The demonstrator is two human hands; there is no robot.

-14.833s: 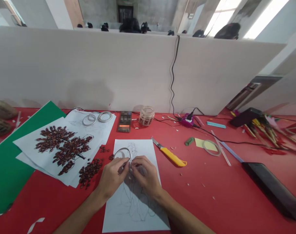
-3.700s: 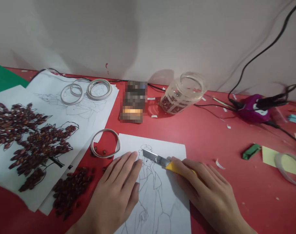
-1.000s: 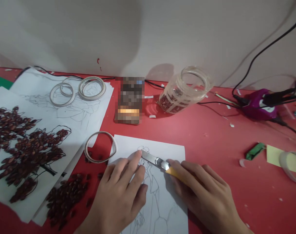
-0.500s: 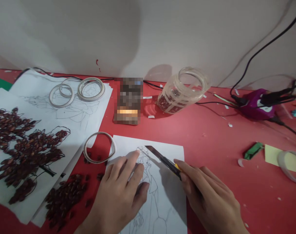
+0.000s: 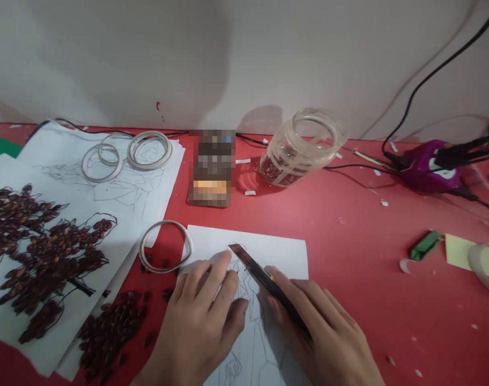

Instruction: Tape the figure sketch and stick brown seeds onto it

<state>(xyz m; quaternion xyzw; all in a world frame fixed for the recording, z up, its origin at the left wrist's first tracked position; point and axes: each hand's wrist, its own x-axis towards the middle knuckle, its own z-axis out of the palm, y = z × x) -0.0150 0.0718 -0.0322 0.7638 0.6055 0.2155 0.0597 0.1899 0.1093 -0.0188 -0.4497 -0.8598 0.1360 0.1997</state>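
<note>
The tabletop (image 5: 357, 230) is coloured red, the adapter (image 5: 423, 169) purple — the white sheet (image 5: 287, 254) is patterned with grey lines.

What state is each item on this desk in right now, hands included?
left hand: fingers spread, pressed on the drawing
right hand: closed around the cutter
cutter: blade extended, tip near the drawn head
drawing: flat, partly covered by both hands
glass jar: open, partly filled
loose tape roll: nearly used up
purple power adapter: plugs inserted
brown seeds: loose pile
</note>
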